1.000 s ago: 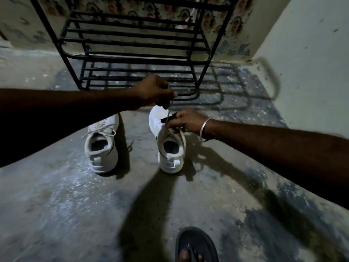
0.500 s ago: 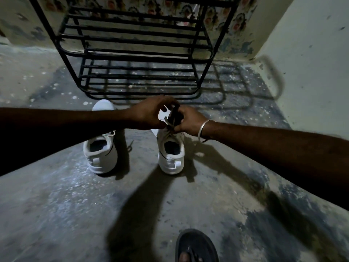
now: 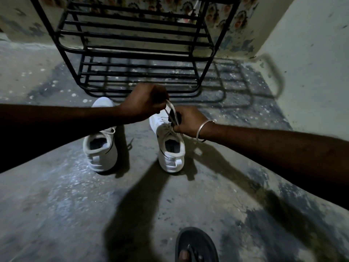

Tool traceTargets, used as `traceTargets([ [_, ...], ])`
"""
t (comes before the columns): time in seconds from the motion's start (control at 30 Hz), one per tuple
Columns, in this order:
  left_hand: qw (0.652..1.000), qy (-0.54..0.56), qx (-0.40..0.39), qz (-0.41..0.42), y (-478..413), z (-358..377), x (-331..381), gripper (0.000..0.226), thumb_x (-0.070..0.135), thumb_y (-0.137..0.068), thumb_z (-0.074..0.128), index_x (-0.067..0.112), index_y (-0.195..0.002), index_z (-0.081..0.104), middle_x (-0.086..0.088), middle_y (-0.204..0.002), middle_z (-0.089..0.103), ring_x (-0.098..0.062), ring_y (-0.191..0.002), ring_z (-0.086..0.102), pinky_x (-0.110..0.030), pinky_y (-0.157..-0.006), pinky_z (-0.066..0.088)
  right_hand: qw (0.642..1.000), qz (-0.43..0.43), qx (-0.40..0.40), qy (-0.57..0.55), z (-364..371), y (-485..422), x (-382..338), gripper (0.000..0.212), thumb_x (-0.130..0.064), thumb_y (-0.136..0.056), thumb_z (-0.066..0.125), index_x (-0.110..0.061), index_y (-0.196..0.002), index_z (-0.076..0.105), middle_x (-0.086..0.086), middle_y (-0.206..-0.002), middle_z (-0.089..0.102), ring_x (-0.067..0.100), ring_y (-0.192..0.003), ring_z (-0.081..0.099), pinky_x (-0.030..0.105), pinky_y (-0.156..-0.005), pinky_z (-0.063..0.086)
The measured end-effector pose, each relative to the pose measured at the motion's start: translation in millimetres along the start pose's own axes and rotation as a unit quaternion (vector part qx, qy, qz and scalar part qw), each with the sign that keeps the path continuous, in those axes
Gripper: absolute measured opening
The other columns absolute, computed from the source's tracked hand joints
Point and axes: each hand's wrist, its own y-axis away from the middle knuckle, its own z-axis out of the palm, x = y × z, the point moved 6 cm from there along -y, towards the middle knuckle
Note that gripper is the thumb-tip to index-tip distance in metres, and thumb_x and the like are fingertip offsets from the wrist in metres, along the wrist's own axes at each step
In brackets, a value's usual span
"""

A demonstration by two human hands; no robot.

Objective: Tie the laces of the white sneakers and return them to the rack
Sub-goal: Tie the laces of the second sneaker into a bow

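Two white sneakers stand on the concrete floor, heels toward me. My forearm partly covers the left sneaker (image 3: 101, 148), whose lace lies loose. Over the tongue of the right sneaker (image 3: 171, 148) both hands work its lace (image 3: 172, 112). My left hand (image 3: 145, 104) pinches the upper end of a lace loop. My right hand (image 3: 188, 121), a metal bangle on its wrist, grips the lace low by the eyelets. The black metal rack (image 3: 136, 53) stands just behind the shoes, its shelves bare.
A pale wall (image 3: 311, 53) runs along the right, and a patterned wall stands behind the rack. My foot in a dark sandal (image 3: 196, 246) shows at the bottom edge. The floor around is rough grey concrete with dark patches.
Both hands came together over the right sneaker, then drew slightly apart, with a lace loop now stretched between them. The view has tilted down a little.
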Motion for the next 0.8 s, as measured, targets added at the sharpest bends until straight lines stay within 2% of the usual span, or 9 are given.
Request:
traceTargets([
  [0.1, 0.987, 0.123, 0.04, -0.096, -1, -1, -13, 0.009, 0.008, -0.094, 0.064, 0.001, -0.099, 0.067, -0.007, -0.074, 0.071, -0.012, -0.056, 0.072, -0.028, -0.049, 0.058, 0.999, -0.01, 0.008, 0.036, 1, 0, -1, 0.022, -0.015, -0.067, 0.076, -0.009, -0.087, 0.069, 0.006, -0.082, 0.07, 0.023, -0.074, 0.064, 0.033, -0.065, 0.052],
  [0.23, 0.916, 0.242, 0.088, -0.307, -4, 5, -58, 0.034, 0.024, -0.103, 0.052, -0.008, -0.097, 0.062, -0.023, -0.076, 0.072, -0.026, -0.052, 0.073, -0.031, -0.044, 0.057, 0.999, -0.006, 0.017, 0.037, -4, 1, 4, 0.016, -0.012, -0.069, 0.077, -0.013, -0.084, 0.071, -0.003, -0.073, 0.063, 0.015, -0.066, 0.058, 0.021, -0.055, 0.039],
  [0.3, 0.876, 0.263, 0.032, -0.403, 4, 15, -81, 0.051, 0.039, -0.103, 0.049, -0.008, -0.089, 0.063, -0.027, -0.073, 0.072, -0.032, -0.051, 0.073, -0.033, -0.045, 0.058, 0.999, 0.002, 0.018, 0.034, -6, 1, 8, 0.017, -0.013, -0.07, 0.078, -0.013, -0.087, 0.074, 0.0, -0.074, 0.067, 0.015, -0.068, 0.062, 0.019, -0.058, 0.039],
  [0.37, 0.864, 0.222, -0.069, -0.446, 18, 26, -88, 0.05, 0.038, -0.102, 0.049, -0.007, -0.086, 0.063, -0.022, -0.063, 0.072, -0.029, -0.046, 0.071, -0.029, -0.042, 0.057, 1.0, 0.009, 0.016, 0.023, -7, -1, 11, 0.018, -0.016, -0.073, 0.078, -0.013, -0.091, 0.077, 0.004, -0.081, 0.074, 0.014, -0.073, 0.065, 0.02, -0.064, 0.042],
  [0.43, 0.903, 0.138, -0.118, -0.39, 22, 30, -82, 0.037, 0.025, -0.099, 0.059, -0.008, -0.088, 0.068, -0.021, -0.07, 0.074, -0.027, -0.052, 0.071, -0.026, -0.047, 0.056, 1.0, 0.02, 0.012, 0.0, -8, -4, 13, 0.018, -0.018, -0.076, 0.078, -0.012, -0.093, 0.077, 0.006, -0.087, 0.076, 0.013, -0.076, 0.066, 0.02, -0.068, 0.042],
  [0.5, 0.959, 0.075, -0.11, -0.249, 18, 32, -61, 0.018, 0.013, -0.093, 0.066, -0.003, -0.094, 0.072, -0.018, -0.085, 0.077, -0.011, -0.057, 0.071, -0.021, -0.05, 0.054, 1.0, 0.025, -0.001, -0.003, -7, -7, 12, 0.02, -0.021, -0.077, 0.078, -0.012, -0.096, 0.077, 0.005, -0.091, 0.076, 0.013, -0.079, 0.067, 0.02, -0.07, 0.043],
  [0.6, 0.985, 0.036, -0.125, -0.113, 21, 46, -26, 0.021, 0.011, -0.087, 0.075, 0.007, -0.107, 0.073, -0.003, -0.094, 0.073, 0.009, -0.055, 0.061, -0.003, -0.054, 0.043, 0.999, 0.033, -0.009, -0.006, -6, -9, 11, 0.019, -0.023, -0.078, 0.077, -0.013, -0.094, 0.076, 0.004, -0.09, 0.076, 0.013, -0.077, 0.064, 0.021, -0.069, 0.042],
  [0.73, 0.979, 0.054, -0.142, -0.138, 24, 63, -25, 0.026, 0.02, -0.083, 0.081, 0.006, -0.103, 0.075, -0.005, -0.093, 0.076, 0.006, -0.055, 0.059, -0.004, -0.057, 0.042, 0.999, 0.03, -0.01, -0.016, -7, -9, 7, 0.017, -0.022, -0.075, 0.079, -0.012, -0.088, 0.076, 0.005, -0.084, 0.075, 0.017, -0.075, 0.067, 0.026, -0.069, 0.049],
  [0.8, 0.969, 0.092, -0.146, -0.177, 25, 67, -28, 0.026, 0.024, -0.078, 0.084, 0.009, -0.098, 0.076, -0.004, -0.088, 0.075, -0.002, -0.063, 0.063, -0.017, -0.062, 0.049, 0.999, 0.03, -0.015, -0.02, -7, -9, 7, 0.017, -0.024, -0.073, 0.08, -0.012, -0.085, 0.076, 0.002, -0.077, 0.072, 0.018, -0.073, 0.069, 0.028, -0.07, 0.053],
])
